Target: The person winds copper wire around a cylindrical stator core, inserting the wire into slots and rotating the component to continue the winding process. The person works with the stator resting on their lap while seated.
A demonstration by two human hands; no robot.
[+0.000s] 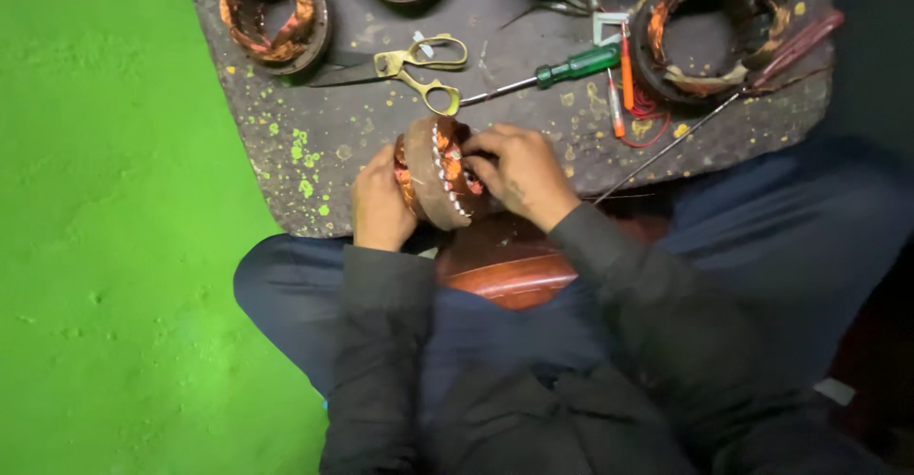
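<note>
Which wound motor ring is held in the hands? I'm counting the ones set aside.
The ring at the board's near edge, stood on edge between left hand and right hand; the three others lie flat farther back.

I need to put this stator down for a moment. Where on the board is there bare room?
Bare board lies between the scissors, the green screwdriver and the right hand. The right end, around the big winding and red wires, is crowded.
</note>
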